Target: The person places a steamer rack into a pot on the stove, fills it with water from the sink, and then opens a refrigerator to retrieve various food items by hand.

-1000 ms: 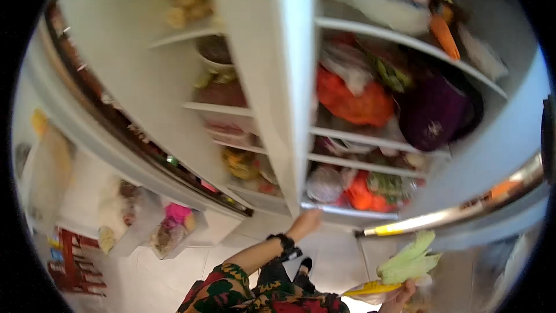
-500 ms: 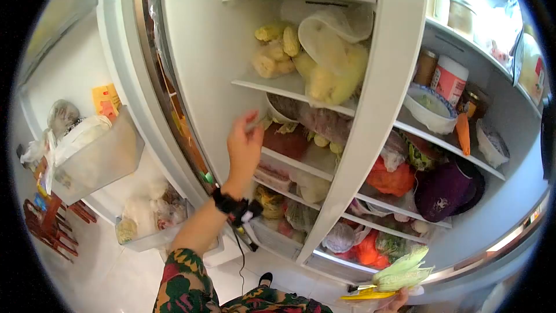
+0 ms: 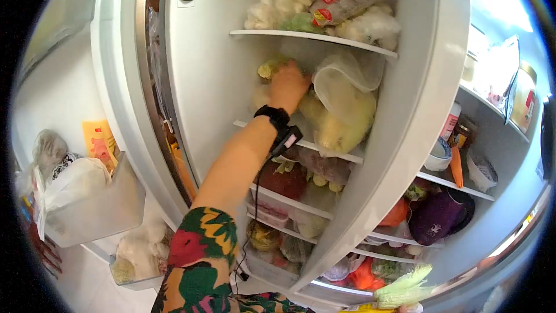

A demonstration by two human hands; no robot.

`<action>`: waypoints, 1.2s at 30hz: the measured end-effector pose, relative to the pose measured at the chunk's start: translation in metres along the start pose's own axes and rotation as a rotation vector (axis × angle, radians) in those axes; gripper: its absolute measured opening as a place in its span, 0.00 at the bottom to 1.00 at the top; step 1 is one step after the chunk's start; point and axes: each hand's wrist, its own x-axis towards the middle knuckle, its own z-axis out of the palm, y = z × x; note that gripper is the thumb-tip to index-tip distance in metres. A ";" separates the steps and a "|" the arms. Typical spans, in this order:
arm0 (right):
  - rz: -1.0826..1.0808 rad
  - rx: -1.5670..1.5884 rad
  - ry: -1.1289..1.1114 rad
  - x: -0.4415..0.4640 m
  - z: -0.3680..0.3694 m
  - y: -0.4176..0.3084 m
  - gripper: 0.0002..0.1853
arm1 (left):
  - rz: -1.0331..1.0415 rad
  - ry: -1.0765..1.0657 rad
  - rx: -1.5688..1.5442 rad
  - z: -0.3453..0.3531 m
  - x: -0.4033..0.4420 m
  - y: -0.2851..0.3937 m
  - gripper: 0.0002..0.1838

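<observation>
My left hand [image 3: 289,85] reaches into the left compartment, onto its second shelf [image 3: 249,124]. Its curled fingers close over the spot of a corn cob, which they mostly hide. Beside it lies another yellow corn cob [image 3: 268,69]. Just right of the hand sits a clear plastic bag of pale yellow food [image 3: 347,119]. At the bottom edge, my right hand [image 3: 403,309] barely shows, gripping a corn ear with pale green husk [image 3: 402,290]. Under that ear a flat yellow item [image 3: 356,308] pokes out; its kind is unclear.
The top shelf [image 3: 315,39] above my left hand holds bagged food. A divider wall [image 3: 399,139] separates the right compartment, where a purple bag-like item [image 3: 437,217] and a carrot [image 3: 456,167] sit. The left door's bin [image 3: 98,214] stands open with bags. A cable hangs from my wrist.
My left hand has moved up and forward from in front of the lower shelves onto the corn on the second shelf. The view has shifted. My right hand still holds the corn ear, lower in view.
</observation>
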 end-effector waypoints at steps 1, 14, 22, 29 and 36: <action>-0.001 -0.001 0.012 0.000 0.002 0.000 0.33 | 0.007 -0.023 0.032 0.007 0.003 -0.003 0.19; -0.227 0.430 -0.010 -0.012 0.017 0.006 0.40 | -0.147 -0.183 -1.144 -0.021 0.050 -0.090 0.24; -0.173 0.576 -0.096 -0.007 0.015 0.008 0.33 | 0.065 -0.006 0.163 -0.025 0.067 -0.070 0.35; -0.145 0.548 -0.048 -0.021 0.003 0.012 0.34 | 0.246 -0.460 -0.170 0.010 0.072 -0.072 0.30; -0.158 0.533 -0.067 -0.022 -0.003 0.019 0.34 | 0.074 -0.564 -0.341 -0.007 0.063 -0.055 0.29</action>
